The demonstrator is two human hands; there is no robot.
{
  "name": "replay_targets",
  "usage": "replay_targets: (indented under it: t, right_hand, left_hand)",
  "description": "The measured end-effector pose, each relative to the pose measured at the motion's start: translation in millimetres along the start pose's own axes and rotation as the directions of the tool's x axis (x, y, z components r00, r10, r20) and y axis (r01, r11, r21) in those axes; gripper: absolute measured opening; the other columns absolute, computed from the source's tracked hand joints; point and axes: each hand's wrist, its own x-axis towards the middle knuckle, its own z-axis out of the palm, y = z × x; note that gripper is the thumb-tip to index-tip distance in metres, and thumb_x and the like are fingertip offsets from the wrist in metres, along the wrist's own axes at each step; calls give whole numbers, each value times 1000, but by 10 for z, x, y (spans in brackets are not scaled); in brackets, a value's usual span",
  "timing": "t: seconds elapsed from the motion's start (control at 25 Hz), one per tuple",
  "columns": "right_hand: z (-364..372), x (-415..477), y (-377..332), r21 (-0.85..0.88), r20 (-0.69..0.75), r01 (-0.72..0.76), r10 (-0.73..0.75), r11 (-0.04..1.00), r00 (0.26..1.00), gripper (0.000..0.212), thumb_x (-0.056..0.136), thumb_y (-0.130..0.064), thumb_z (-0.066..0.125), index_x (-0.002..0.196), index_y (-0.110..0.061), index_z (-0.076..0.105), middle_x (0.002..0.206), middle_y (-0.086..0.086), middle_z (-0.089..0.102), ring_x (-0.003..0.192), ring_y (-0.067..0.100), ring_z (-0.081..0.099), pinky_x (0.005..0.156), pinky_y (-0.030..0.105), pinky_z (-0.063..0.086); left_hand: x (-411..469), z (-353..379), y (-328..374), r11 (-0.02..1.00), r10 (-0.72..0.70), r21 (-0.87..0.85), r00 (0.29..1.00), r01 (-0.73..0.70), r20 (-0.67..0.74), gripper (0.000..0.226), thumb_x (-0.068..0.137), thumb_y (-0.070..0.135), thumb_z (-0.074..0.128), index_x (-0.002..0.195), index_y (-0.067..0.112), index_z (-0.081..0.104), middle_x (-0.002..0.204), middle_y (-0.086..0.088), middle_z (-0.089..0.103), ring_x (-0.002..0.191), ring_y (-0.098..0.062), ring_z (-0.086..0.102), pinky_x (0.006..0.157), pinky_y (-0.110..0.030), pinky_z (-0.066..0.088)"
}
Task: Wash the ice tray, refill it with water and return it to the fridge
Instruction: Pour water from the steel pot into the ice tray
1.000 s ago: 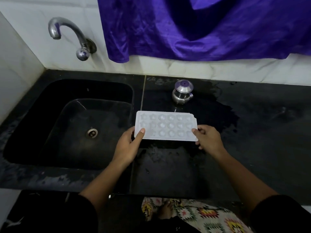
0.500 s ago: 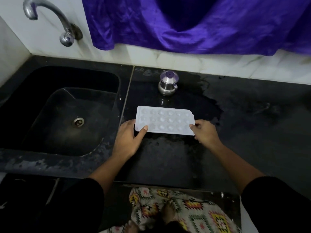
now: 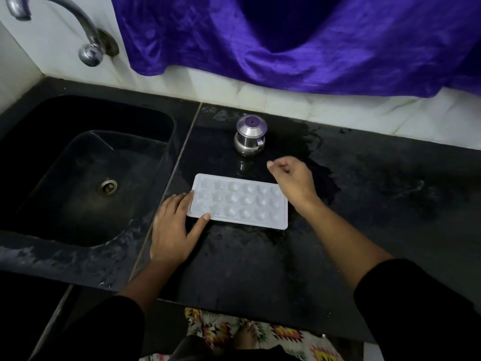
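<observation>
Flat on glossy black stone, dimpled white ice tray [image 3: 239,201] touches left hand [image 3: 173,225]; right hand [image 3: 292,178] released.

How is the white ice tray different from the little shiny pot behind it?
The ice tray is flat, white and rectangular with rows of round bumps; the metal pot is round, upright and shiny, with a purple-topped lid. The left hand touches the tray's edge; nothing touches the pot. Both sit on the wet black counter.
</observation>
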Motion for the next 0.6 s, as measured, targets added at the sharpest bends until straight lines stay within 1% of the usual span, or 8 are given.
replay_targets:
  t: [0.08, 0.16, 0.24, 0.28, 0.4, 0.44, 0.52, 0.6]
  right_hand:
    - [115, 187, -165, 203, 34, -38, 31, 979, 999, 19, 99, -42, 68, 98, -23, 69, 92, -6, 69, 84, 12, 70, 73, 36, 61]
    - [241, 340, -241, 287, 34, -54, 46, 956, 998, 17, 99, -42, 68, 95, -25, 67, 92, -5, 69, 82, 14, 71, 71, 36, 62]
    - [353, 469, -274, 315, -4, -75, 80, 946, 997, 19, 99, -40, 69, 95, -21, 66, 89, -5, 69, 77, 14, 69, 66, 34, 61]
    - [404, 536, -266, 303, -23, -83, 94, 949, 995, 21, 98, -39, 70, 95, -18, 66, 85, -4, 69, 73, 14, 68, 63, 33, 59]
    - [493, 665, -201, 262, -26, -73, 83, 962, 996, 23, 99, -31, 70, 84, -13, 68, 73, -2, 66, 63, 12, 63, 56, 29, 55]
    - [503, 699, -177, 282, -5, -75, 79, 956, 997, 23, 99, -27, 70, 80, -14, 68, 72, -1, 66, 63, 10, 63, 54, 27, 55]
    - [499, 758, -145, 381, 78, -113, 90, 917, 993, 21, 99, -16, 67, 78, -13, 67, 75, 1, 66, 65, 10, 64, 55, 26, 55]
    - [470, 786, -123, 517, 153, -183, 120, 836, 981, 20, 98, -7, 61, 79, -11, 65, 74, 3, 65, 64, 13, 62, 61, 29, 57]
  left_hand:
    - [23, 19, -5, 1000, 1, 16, 1000, -1, -12, 70, 97, 64, 50, 153, 22, 49, 154, 0, 52, 147, -23, 39, 120, -48, 32]
    - [5, 26, -5, 1000, 0, 19, 1000, 0, -23, 69, 97, 63, 52, 152, 22, 50, 153, 1, 53, 146, -23, 40, 120, -46, 32]
    - [8, 23, 9, 1000, 2, 22, 999, -1, -33, 69, 96, 63, 53, 152, 22, 50, 152, 1, 53, 146, -22, 40, 120, -44, 30]
    - [18, 26, 7, 1000, 0, 24, 999, 1, -39, 69, 96, 63, 54, 152, 23, 50, 152, 2, 53, 146, -21, 40, 121, -44, 30]
    - [9, 45, -8, 999, -4, 31, 999, 5, -40, 69, 96, 63, 55, 152, 24, 50, 152, 3, 53, 147, -20, 39, 121, -44, 30]
    - [9, 48, -11, 1000, -4, 30, 999, 5, -40, 69, 96, 63, 55, 152, 24, 49, 151, 3, 53, 147, -20, 39, 121, -43, 30]
    - [14, 50, -17, 999, 0, 38, 999, 1, -48, 68, 97, 61, 55, 153, 23, 49, 151, 3, 53, 147, -20, 40, 121, -40, 28]
    - [10, 56, -17, 999, 1, 49, 999, 2, -50, 68, 98, 60, 54, 154, 22, 47, 152, 2, 53, 147, -21, 40, 121, -40, 26]
